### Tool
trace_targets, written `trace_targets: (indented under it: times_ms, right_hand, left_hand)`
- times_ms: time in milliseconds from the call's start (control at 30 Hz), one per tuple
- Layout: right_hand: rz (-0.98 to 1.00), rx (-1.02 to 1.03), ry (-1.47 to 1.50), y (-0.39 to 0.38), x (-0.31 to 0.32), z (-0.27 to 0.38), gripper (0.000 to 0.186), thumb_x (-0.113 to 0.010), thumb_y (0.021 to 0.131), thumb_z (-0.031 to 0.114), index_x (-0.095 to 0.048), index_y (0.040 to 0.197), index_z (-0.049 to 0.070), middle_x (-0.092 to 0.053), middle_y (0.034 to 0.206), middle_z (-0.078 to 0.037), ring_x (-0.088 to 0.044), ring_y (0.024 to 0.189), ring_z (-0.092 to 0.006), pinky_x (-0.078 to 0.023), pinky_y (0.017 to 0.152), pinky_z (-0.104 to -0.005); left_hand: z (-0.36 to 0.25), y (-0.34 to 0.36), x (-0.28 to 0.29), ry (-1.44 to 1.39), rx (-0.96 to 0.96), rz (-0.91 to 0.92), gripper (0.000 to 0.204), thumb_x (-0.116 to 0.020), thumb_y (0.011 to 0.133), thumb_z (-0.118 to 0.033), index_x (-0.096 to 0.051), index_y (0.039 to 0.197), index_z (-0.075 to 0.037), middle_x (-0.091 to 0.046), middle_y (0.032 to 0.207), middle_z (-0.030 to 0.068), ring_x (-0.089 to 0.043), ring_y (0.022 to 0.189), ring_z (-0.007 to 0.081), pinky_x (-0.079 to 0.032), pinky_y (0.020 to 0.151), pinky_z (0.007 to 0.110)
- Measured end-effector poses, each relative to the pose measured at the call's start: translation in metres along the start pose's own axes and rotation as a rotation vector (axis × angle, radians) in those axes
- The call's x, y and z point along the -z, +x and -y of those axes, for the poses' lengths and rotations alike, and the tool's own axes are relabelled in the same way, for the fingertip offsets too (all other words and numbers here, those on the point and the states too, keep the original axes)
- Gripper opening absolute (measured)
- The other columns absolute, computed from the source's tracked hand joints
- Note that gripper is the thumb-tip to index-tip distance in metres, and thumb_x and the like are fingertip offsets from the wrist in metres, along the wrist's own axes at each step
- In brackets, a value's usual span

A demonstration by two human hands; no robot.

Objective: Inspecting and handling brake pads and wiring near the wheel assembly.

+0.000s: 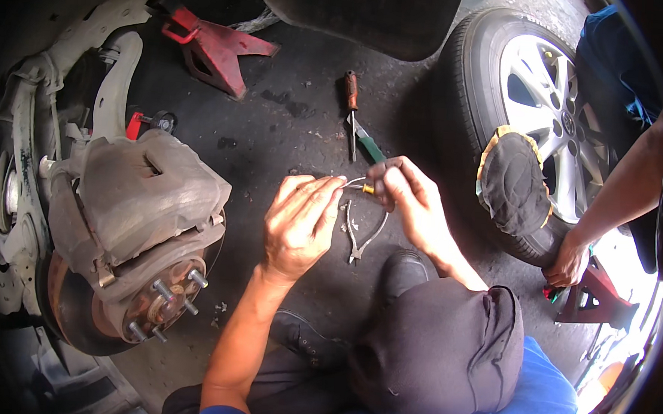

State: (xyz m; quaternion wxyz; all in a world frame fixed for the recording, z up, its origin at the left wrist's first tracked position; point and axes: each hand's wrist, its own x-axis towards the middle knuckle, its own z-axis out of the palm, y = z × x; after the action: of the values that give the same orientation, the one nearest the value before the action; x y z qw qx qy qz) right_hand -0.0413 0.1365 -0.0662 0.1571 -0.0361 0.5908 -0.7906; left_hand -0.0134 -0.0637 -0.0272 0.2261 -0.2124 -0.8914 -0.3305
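Note:
My left hand (297, 224) is raised over the floor, its thumb and fingers pinched round the tip of something thin and pale. Facing it, my right hand (409, 198) is closed on a small yellow-ended tool (368, 188) with a thin metal shaft, which reaches toward the left fingertips. What kind of tool it is, I cannot make out. Below the hands lie pliers (357, 251) with spread handles. Just beyond the right hand are a green-handled tool (369, 144) and a screwdriver (351, 95) with a red-brown handle. A rounded dark cloth shape (436, 347) hides part of my right forearm.
At left stand a brake caliper (141, 189) and disc (72, 298) with wheel studs. A red jack stand (216, 51) is at the far left, another (593, 299) at right. A wheel (469, 79) with a dark cloth cover (516, 183) stands near a co-worker's hand (567, 263).

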Motion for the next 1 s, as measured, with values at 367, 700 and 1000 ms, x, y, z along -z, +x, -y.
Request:
trace_targets:
  times_ms: [367,700,1000]
  right_hand:
    - [0.185,-0.504,0.608,0.001,0.008,0.003,0.024,-0.063,0.105,0.025,-0.070,0.096,0.004,-0.061,0.078,-0.002,-0.047,0.062,-0.0070,-0.035,0.059,-0.0225]
    - [0.127,-0.062,-0.243,0.005,0.001,-0.005,0.023,-0.072,0.102,0.023,-0.070,0.111,0.002,-0.073,0.090,-0.003,-0.060,0.080,-0.0085,-0.050,0.076,-0.0296]
    - [0.135,-0.008,-0.225,0.005,0.006,0.007,0.019,-0.072,0.102,0.020,-0.070,0.108,0.001,-0.071,0.093,-0.004,-0.061,0.085,-0.0079,-0.050,0.074,-0.0282]
  left_hand:
    - [0.006,-0.008,-0.007,0.251,-0.226,0.017,0.027,-0.077,0.089,-0.006,-0.076,0.115,0.002,-0.076,0.109,0.0109,-0.069,0.095,0.0272,-0.056,0.083,0.037]
    - [0.010,-0.013,-0.011,0.176,-0.071,0.098,0.032,-0.083,0.081,-0.003,-0.077,0.113,-0.001,-0.075,0.108,0.0109,-0.069,0.094,0.0293,-0.057,0.082,0.039]
    - [0.005,-0.013,-0.004,-0.278,0.405,0.137,0.032,-0.079,0.093,-0.013,-0.073,0.120,0.002,-0.075,0.101,0.0101,-0.069,0.088,0.0228,-0.057,0.080,0.036]
